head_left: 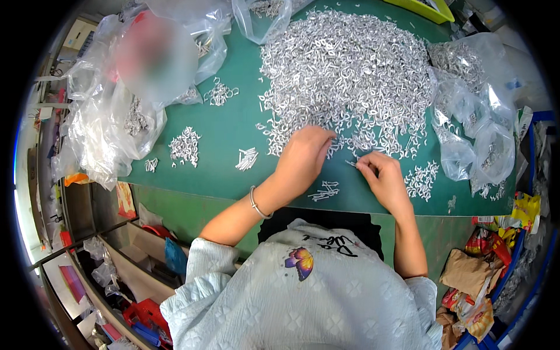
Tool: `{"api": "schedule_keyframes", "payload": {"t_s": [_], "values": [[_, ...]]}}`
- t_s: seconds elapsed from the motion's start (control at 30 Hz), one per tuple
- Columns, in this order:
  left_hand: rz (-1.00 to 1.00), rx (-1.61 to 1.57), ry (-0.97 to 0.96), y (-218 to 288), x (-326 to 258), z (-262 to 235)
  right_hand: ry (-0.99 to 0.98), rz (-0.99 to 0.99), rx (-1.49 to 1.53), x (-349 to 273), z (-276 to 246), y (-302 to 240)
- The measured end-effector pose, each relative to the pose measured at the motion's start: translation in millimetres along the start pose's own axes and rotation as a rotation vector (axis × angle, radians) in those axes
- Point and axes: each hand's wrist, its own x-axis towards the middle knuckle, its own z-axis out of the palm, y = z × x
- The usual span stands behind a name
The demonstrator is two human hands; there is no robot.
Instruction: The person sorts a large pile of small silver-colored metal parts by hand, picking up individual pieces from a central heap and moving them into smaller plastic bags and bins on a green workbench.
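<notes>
A wide heap of small silver metal pieces (pixel 350 70), some ring-like and some bar-like, covers the far middle of the green table. My left hand (pixel 304 156) is at the heap's near edge, thumb and fingertips pinched together; whatever is between them is too small to make out. To its right, my right hand (pixel 382 179) pinches a small silver metal piece (pixel 351 164) just above the tabletop. Between and below the hands lies a small group of silver bars (pixel 324 191). A small pile of curved silver pieces (pixel 421 179) sits right of my right hand.
Left of the hands are more silver bars (pixel 247 158), a curved-piece pile (pixel 185 146) and a ring cluster (pixel 220 93). Clear plastic bags (pixel 111 116) crowd the left side, others (pixel 475 111) the right. A yellow-green tray (pixel 434 10) stands far right. Drawers (pixel 137 256) flank my left.
</notes>
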Motion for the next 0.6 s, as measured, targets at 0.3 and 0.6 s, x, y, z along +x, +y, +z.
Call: {"api": "schedule_keyframes", "payload": {"t_s": [0.3,0.6], "values": [[-0.032,-0.065,-0.162,13.4,-59.3,11.7,-0.017,-0.081,-0.029,-16.8,6.3,8.4],[0.196,0.008,-0.244,8.8,-78.2,31.3,0.169,-0.221,-0.179,-0.1,-1.5,13.1]]}}
